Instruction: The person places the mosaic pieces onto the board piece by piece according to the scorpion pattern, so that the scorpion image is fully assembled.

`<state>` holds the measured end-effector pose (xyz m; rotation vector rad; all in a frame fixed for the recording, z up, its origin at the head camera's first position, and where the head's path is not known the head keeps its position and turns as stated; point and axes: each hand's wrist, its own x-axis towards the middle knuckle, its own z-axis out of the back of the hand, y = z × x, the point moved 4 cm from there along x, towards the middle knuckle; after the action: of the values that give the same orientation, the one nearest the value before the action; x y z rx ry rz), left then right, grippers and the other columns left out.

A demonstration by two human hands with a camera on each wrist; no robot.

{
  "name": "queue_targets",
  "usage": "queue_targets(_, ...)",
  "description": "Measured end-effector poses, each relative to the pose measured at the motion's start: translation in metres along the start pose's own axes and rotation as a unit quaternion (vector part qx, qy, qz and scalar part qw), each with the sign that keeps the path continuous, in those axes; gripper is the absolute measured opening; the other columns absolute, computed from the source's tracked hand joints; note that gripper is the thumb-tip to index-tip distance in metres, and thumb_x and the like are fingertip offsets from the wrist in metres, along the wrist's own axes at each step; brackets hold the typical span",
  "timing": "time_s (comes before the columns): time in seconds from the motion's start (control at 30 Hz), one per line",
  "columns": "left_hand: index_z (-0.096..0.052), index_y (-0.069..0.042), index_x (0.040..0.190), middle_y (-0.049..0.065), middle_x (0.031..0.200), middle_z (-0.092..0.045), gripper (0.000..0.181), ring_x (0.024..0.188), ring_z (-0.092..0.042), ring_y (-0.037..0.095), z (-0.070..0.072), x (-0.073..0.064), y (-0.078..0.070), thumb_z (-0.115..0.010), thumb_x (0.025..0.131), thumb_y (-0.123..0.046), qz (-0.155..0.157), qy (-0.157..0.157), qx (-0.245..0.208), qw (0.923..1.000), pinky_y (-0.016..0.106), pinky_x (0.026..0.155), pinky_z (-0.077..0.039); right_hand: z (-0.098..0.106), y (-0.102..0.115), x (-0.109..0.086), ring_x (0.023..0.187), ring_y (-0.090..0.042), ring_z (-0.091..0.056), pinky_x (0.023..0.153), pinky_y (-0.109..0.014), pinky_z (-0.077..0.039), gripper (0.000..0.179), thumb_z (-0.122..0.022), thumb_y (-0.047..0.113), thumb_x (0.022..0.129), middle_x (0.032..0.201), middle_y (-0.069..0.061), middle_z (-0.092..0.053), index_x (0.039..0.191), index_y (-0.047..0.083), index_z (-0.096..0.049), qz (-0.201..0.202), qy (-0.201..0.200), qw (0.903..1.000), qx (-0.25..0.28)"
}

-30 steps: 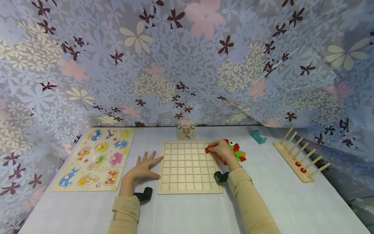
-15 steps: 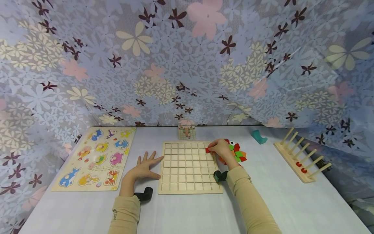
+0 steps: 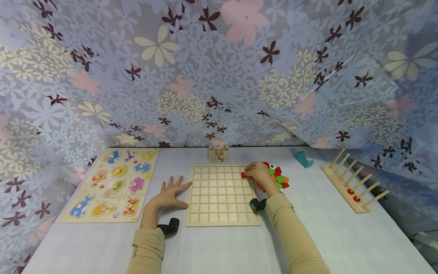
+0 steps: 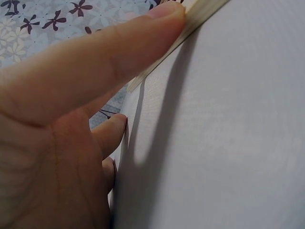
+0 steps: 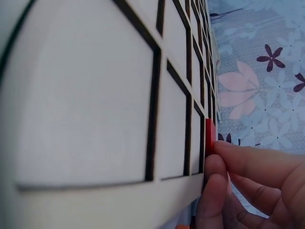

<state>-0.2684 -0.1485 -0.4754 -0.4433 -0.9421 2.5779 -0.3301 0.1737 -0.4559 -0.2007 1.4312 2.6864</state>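
A square wooden grid board (image 3: 222,217) lies in the middle of the table in the head view. My left hand (image 3: 169,196) has its fingers spread straight, with forefinger and thumb against the board's left edge. In the left wrist view the thumb (image 4: 119,52) presses at the wooden edge. At the board's upper right corner my right hand (image 3: 261,176) pinches a red tile (image 3: 243,175) between thumb and fingers. The right wrist view shows this red tile (image 5: 209,136) standing at a far cell by the rim, partly covered by the fingertips.
Red, green and orange tiles (image 3: 281,179) lie beside the right forearm, partly hidden. A small picture card (image 3: 219,154) stands behind the board. Left is an animal puzzle (image 3: 113,186); right are a teal curved block (image 3: 303,160) and a peg stand (image 3: 345,190) with red beads.
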Motion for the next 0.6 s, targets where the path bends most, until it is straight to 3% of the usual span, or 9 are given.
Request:
queue_targets(0.23, -0.038, -0.011, 0.141, 0.023, 0.152, -0.007, 0.086, 0.135, 0.012, 0.048, 0.000, 0.000, 0.000, -0.079, 0.067, -0.029, -0.001, -0.001, 0.002, 1.0000, 0.061, 0.104, 0.016, 0.001, 0.002, -0.005, 0.064, -0.018, -0.063, 0.059, -0.028, -0.053, 0.020, -0.064, 0.004, 0.084, 0.083, -0.017, -0.065, 0.100, -0.006, -0.061, -0.006, 0.012, 0.9996, 0.027)
queue_targets(0.4, -0.038, -0.011, 0.141, 0.023, 0.152, -0.007, 0.086, 0.135, 0.012, 0.048, 0.000, 0.000, 0.000, -0.079, 0.067, -0.029, -0.003, -0.001, 0.002, 1.0000, 0.062, 0.104, 0.015, 0.005, -0.001, -0.007, 0.067, -0.020, -0.064, 0.063, -0.030, -0.055, 0.024, -0.063, 0.005, 0.085, 0.088, -0.020, -0.065, 0.105, -0.009, -0.060, 0.018, 0.010, 0.9980, 0.060)
queue_targets(0.6, -0.038, -0.011, 0.141, 0.024, 0.152, -0.007, 0.086, 0.135, 0.012, 0.048, 0.000, 0.000, 0.000, -0.079, 0.067, -0.029, -0.003, -0.002, 0.002, 1.0000, 0.061, 0.104, 0.016, 0.019, -0.011, -0.010, 0.068, -0.021, -0.061, 0.060, -0.028, -0.052, 0.024, -0.065, 0.011, 0.083, 0.086, -0.016, -0.065, 0.102, -0.004, -0.063, 0.023, -0.019, 0.9994, 0.019)
